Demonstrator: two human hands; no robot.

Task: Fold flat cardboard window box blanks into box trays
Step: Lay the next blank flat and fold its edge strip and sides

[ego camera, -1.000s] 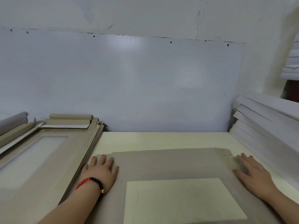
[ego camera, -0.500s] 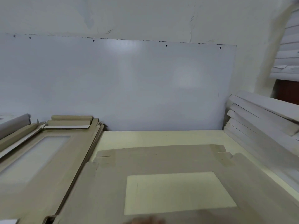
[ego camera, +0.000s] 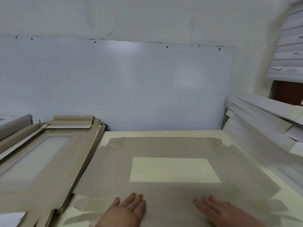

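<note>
Cardboard, grey-brown and uncreased, lies flat in front of you: the window box blank [ego camera: 164,190] rests on the cream table [ego camera: 164,133], its rectangular window [ego camera: 173,170] showing the tabletop through it. What has changed is where your hands are. A second ago they pressed the far corners of the blank, the left one near the far left flap and the right one by the far right tabs; half a second ago both were out of sight. Now your left hand [ego camera: 125,210] and your right hand [ego camera: 221,212] lie palm down on the near strip of the blank, below the window, fingers straight and spread, gripping nothing. Your view has also tipped down a little, so more of the near edge shows. That reads as the far side being smoothed and your attention coming to the near panel; no wall stands up yet on any side, and the far left flap [ego camera: 114,142] and far right tabs [ego camera: 216,143] lie level. The stack of flat blanks [ego camera: 54,161] sits at your left, its edge just beside the working blank, and pale folded pieces [ego camera: 262,128] are piled at the right. Judging by this, the first crease is yet to come, probably along the near edge.
</note>
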